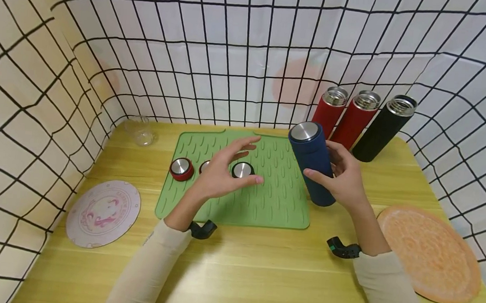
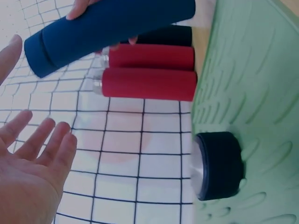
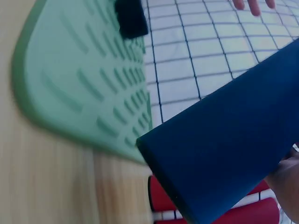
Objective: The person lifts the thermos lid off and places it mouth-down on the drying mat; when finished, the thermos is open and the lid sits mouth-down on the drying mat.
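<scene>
My right hand [image 1: 344, 176] grips a blue thermos bottle [image 1: 314, 164] round its body, and the bottle tilts with its silver-topped lid on. In the right wrist view the base of the blue bottle [image 3: 219, 140] hangs over the table near the green mat's corner. Fingers spread and thumb apart, my left hand [image 1: 224, 171] hovers over the green mat [image 1: 273, 196], holding nothing. Beneath it a black lid [image 1: 243, 170] sits on the mat, and another lid is partly hidden behind the hand. A red lid [image 1: 181, 169] lies at the mat's left.
Two lidless red bottles [image 1: 333, 106] [image 1: 359, 118] and a lidless black bottle [image 1: 383, 129] stand at the back right. A clear glass [image 1: 143, 134] is at the back left. Round mats lie on either side, one pink-white [image 1: 105, 214], one orange [image 1: 429, 254]. Gridded walls [image 1: 232, 65] enclose the table.
</scene>
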The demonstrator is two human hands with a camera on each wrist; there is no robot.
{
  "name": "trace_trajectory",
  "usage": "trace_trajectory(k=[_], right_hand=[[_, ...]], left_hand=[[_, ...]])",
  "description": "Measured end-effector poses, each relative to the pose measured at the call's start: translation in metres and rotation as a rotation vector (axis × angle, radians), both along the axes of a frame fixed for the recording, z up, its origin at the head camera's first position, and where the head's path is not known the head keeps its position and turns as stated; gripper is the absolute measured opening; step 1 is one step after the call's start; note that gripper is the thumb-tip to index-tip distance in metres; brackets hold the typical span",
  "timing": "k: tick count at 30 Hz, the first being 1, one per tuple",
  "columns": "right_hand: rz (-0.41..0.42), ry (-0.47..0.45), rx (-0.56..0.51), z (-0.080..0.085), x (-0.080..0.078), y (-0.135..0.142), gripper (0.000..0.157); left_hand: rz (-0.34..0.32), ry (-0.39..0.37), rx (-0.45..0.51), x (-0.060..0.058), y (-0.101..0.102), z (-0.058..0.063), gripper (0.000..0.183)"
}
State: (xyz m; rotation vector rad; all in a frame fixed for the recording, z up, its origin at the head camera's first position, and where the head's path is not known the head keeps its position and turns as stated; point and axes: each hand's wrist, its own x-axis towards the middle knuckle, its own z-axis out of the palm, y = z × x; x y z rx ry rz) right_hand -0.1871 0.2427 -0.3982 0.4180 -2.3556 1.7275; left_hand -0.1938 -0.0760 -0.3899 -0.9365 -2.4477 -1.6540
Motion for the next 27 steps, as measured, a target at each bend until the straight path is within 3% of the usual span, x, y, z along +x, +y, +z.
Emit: trace_trajectory(k=[11, 27], right_hand=[[0.150, -0.038, 0.095, 0.005, 0.003, -0.032, 0.072], [0.284, -0.081, 0.204, -0.003, 0.012, -0.045, 0.077]], left_hand=[[-0.101, -0.037, 0.134, 0.009, 0.005, 0.014, 0.085], [-0.253, -0.064, 0.286, 0.010, 0.001, 0.006, 0.070]])
